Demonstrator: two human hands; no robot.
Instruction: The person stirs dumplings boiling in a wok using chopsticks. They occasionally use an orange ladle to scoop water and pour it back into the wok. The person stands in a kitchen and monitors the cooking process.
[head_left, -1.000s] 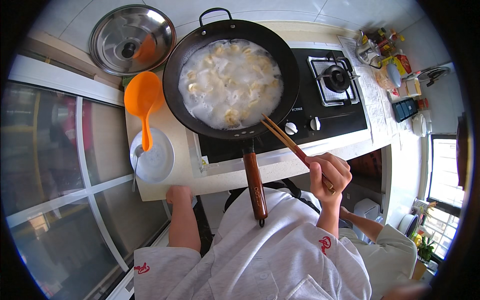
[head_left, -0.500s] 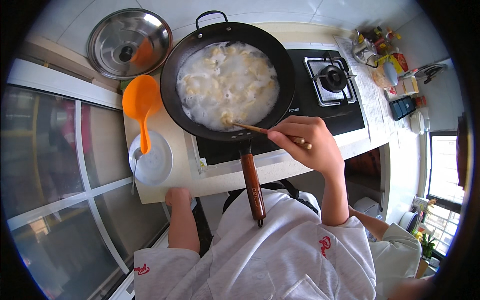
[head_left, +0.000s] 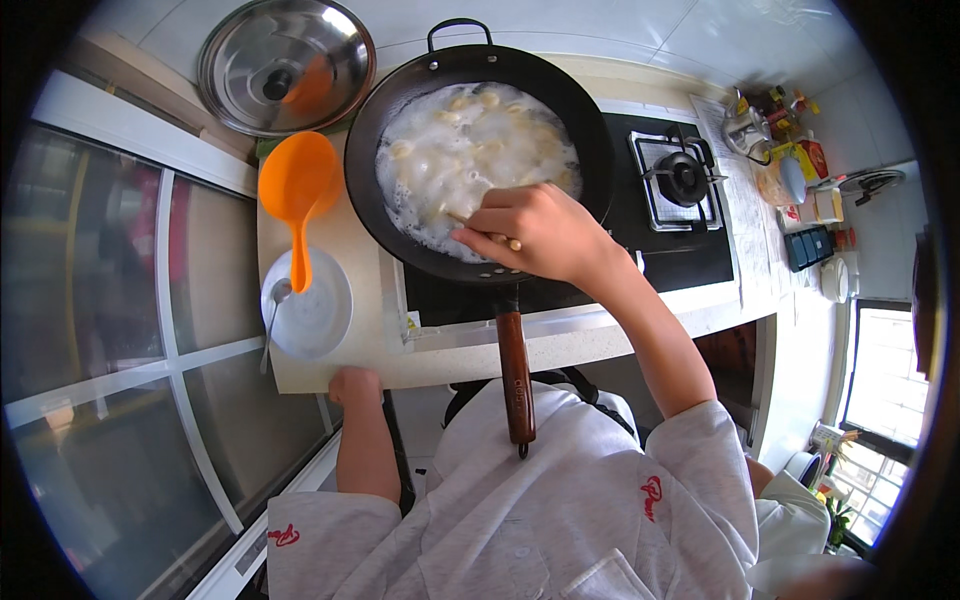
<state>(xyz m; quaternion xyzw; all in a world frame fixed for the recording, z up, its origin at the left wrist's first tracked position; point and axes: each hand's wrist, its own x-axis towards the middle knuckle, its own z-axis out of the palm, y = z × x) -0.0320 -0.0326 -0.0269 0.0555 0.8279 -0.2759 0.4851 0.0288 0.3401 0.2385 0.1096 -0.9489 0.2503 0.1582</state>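
Observation:
A black wok (head_left: 600, 150) holds white, foamy liquid with pale dumplings (head_left: 490, 100) in it. My right hand (head_left: 535, 230) reaches over its near rim, fingers closed around wooden chopsticks (head_left: 513, 244). Their tips dip into the foam near the front of the wok; the hand covers much of their length. My left hand (head_left: 356, 386) rests at the counter's front edge, curled closed, with no object visible in it. Between my arms, the wok's brown wooden handle (head_left: 515, 380) points toward me.
Left of the wok, an orange ladle (head_left: 300, 175) lies with its handle over a white plate (head_left: 330, 330) beside a metal spoon (head_left: 270, 330). Behind them leans a steel lid (head_left: 340, 45). A second burner (head_left: 683, 178) is at the right. Another person's sleeve (head_left: 790, 525) shows lower right.
My right hand has moved left and forward over the wok, carrying the chopsticks' tips slightly farther in. The view has shifted a little. My left hand stays at the counter edge.

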